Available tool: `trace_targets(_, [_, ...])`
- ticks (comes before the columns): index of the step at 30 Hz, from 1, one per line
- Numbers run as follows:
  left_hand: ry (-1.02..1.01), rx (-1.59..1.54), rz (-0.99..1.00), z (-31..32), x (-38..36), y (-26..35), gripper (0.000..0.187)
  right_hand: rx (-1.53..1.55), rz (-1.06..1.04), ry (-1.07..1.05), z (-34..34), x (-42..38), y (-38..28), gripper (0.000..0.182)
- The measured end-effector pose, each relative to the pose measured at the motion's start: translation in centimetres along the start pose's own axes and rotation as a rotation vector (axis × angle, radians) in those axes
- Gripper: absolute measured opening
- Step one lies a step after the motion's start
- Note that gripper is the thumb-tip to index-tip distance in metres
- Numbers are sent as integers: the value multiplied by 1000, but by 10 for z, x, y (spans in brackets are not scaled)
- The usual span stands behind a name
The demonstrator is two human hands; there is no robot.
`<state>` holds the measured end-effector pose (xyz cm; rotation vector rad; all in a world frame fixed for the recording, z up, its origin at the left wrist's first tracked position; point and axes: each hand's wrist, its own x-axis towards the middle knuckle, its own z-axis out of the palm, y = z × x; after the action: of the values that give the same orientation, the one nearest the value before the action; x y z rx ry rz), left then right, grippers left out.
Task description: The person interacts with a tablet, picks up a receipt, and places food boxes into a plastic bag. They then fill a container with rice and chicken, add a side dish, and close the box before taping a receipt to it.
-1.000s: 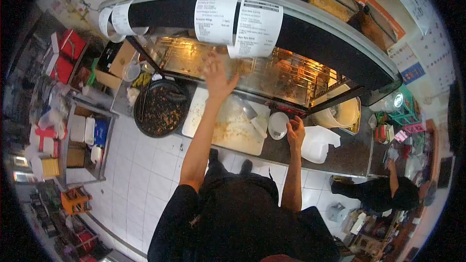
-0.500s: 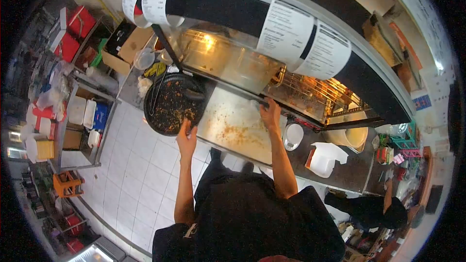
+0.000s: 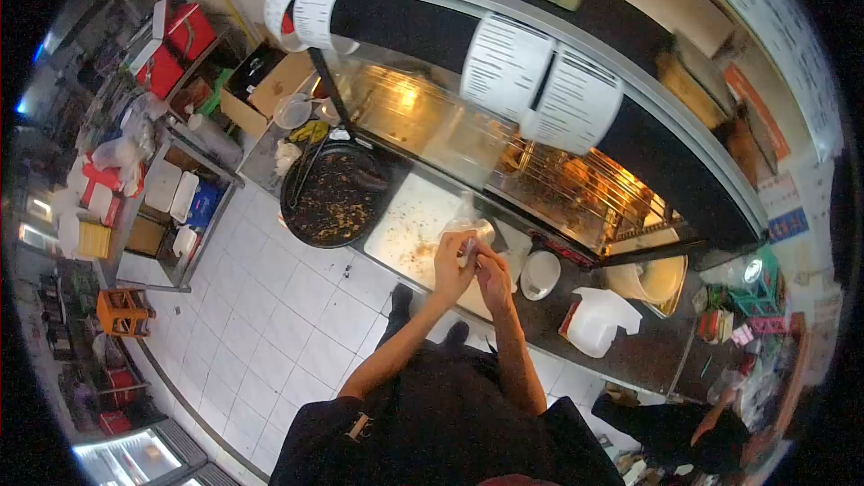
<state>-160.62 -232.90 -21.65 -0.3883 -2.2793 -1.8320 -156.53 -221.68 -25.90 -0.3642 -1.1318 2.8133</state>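
Observation:
My left hand (image 3: 454,268) and my right hand (image 3: 491,281) meet over a white cutting board (image 3: 400,220) strewn with brown crumbs. Both sets of fingers pinch a clear plastic bag (image 3: 466,214), whose loose part spreads beyond my fingertips. Its contents, if any, cannot be made out. Left of the board sits a round black pan (image 3: 333,202) with scattered brown bits across its base. Tongs (image 3: 310,162) lean inside the pan's left side.
A heated glass display case (image 3: 576,189) runs behind the board, with paper sheets (image 3: 508,67) hanging from its top. To the right are a round white scale (image 3: 541,275), an open white takeaway box (image 3: 598,319) and a large tub (image 3: 652,279). Another person's dark sleeve (image 3: 720,441) shows at lower right.
My left hand has moved from the pan's edge rightward to my right hand. The right hand has come nearer my body, and both now hold the clear bag.

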Motion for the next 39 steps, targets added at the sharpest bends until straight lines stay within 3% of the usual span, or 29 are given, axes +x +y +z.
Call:
trace_targets(3, [-31,-39,81,15,-9,19,34,253,-77,96,-12,-25,-16,25])
trace_targets(5, [-110,22,410,24,-20,35,31,267,-59,-4,-33,-29,-24,30])
trace_targets(7, [-213,51,378,33,-44,45,26,516,-28,-246,-43,-38,-34,49])
trace_targets(12, [-206,86,358,50,-62,64,22,813,139,-479,-49,-38,-68,76])
trace_targets(13, [-172,108,368,50,-62,70,24,814,141,-472,-45,-42,-73,76])
trace_targets(16, [-183,65,410,58,-68,79,25,467,33,-153,-6,-48,-96,81])
trace_targets(17, [-195,43,447,58,-70,83,25,468,49,-148,-1,-43,-99,81])
trace_targets(19, [-186,49,398,55,-70,84,25,450,38,-407,7,-30,-101,79])
trace_targets(22, [-171,39,387,46,-68,78,26,346,164,-518,15,-19,-94,76])
trace_targets(23, [-164,41,372,44,-67,74,26,347,180,-513,15,-17,-87,76])
trace_targets(24, [-156,-12,294,42,-65,70,24,324,93,-370,14,-14,-78,75])
trace_targets(27, [-123,-37,199,28,-59,64,18,1162,260,-523,8,0,-50,74])
trace_targets(29, [-176,35,216,22,-57,52,19,641,195,-46,20,3,-42,77])
trace_targets(31, [-187,57,219,16,-56,45,19,456,-72,-655,23,7,-34,83])
trace_targets(34, [-210,63,204,9,-54,45,19,584,382,-597,35,13,-45,87])
trace_targets(35, [-200,48,176,9,-54,45,20,588,368,-585,40,13,-49,87])
trace_targets(37, [-200,27,161,9,-53,45,19,291,359,-489,47,15,-53,86])
trace_targets(38, [-189,15,151,9,-51,44,17,131,253,-466,45,24,-46,84])
trace_targets(39, [-226,12,156,9,-49,43,17,146,228,-442,41,32,-41,84])
